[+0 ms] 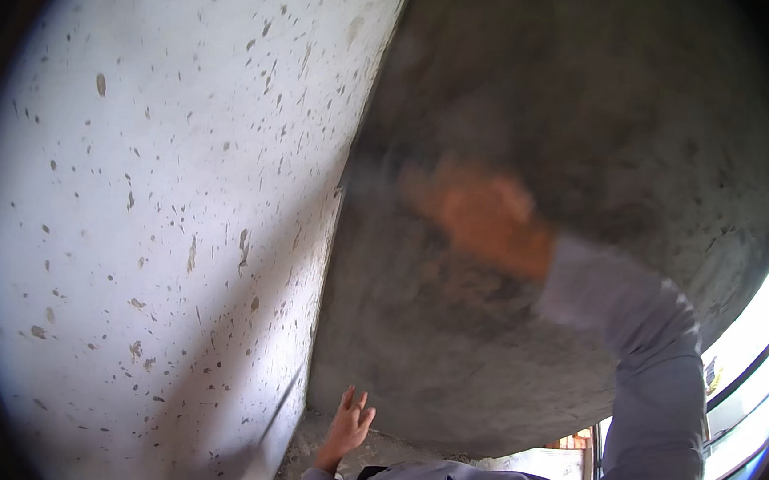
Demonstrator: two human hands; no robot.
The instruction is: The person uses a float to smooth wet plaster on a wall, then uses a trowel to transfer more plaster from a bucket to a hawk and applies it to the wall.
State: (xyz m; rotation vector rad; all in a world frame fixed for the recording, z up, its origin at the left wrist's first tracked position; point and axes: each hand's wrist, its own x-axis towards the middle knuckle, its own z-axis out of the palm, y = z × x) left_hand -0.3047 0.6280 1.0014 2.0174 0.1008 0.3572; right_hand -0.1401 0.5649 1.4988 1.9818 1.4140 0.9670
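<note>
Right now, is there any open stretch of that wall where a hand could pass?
Yes: the white speckled wall is bare. The grey plaster above the blurred right hand is open too. It is tighter low down, around the left hand.

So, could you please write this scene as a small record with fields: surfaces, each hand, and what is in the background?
surface left: white painted wall with dark specks
surface right: grey rough plaster surface, meets the white wall at a corner
right hand: blurred right hand raised against the grey plaster; any tool cannot be told
left hand: left hand, fingers spread, low near the corner; contact cannot be told
clothing: pale grey long sleeve
background: bright window opening, lower right
</note>
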